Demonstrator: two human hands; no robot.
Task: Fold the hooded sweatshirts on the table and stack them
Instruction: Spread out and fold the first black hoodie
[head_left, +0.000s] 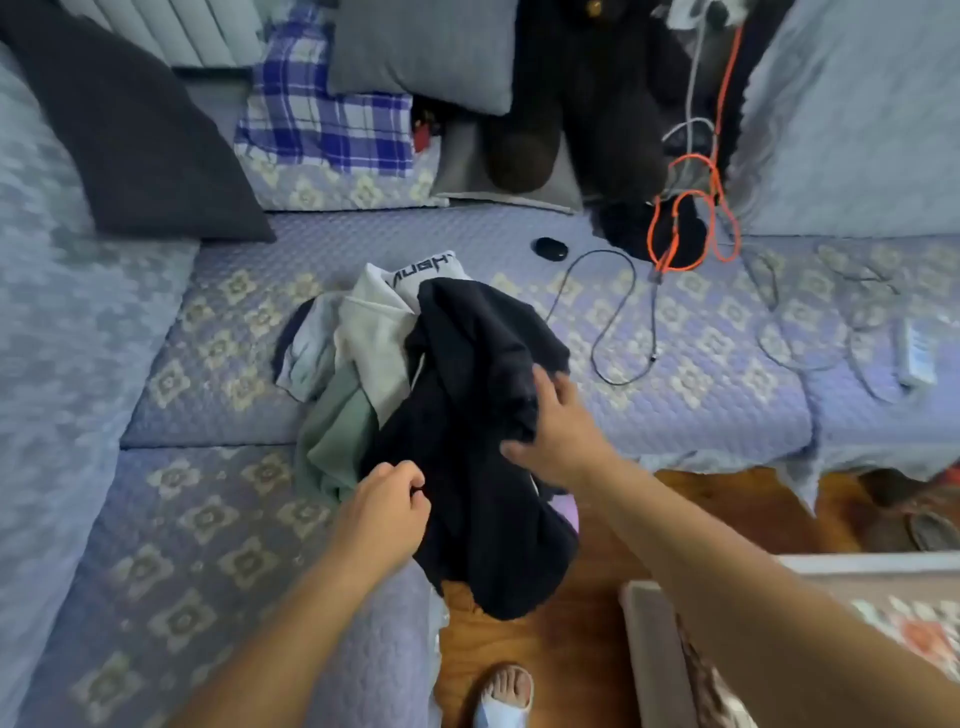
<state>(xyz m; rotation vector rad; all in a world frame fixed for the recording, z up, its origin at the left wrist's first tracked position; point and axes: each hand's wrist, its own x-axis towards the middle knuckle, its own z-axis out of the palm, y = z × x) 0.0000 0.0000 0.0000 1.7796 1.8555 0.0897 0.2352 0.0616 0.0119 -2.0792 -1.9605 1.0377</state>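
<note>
**Black sweatshirt in hand, not yet spread**

Your left hand (387, 501) pinches the black sweatshirt (483, 415) at its edge; your right hand (556, 426) clutches a bunch of it further out. It drapes off the cushion edge. Next, lift it clear and find flat space. Beyond your left hand lies the pile of pale sweatshirts (358, 353); right of your right hand, a black cable (618, 332) crowds the seat.

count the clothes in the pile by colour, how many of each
Black: 1, the black sweatshirt, gripped by the left hand and the right hand
White or cream: 1, the white top with black lettering
Green: 1, the green garment
Pale grey: 1, the grey piece at the pile's left edge
Total: 4, as far as the heap shows
</note>
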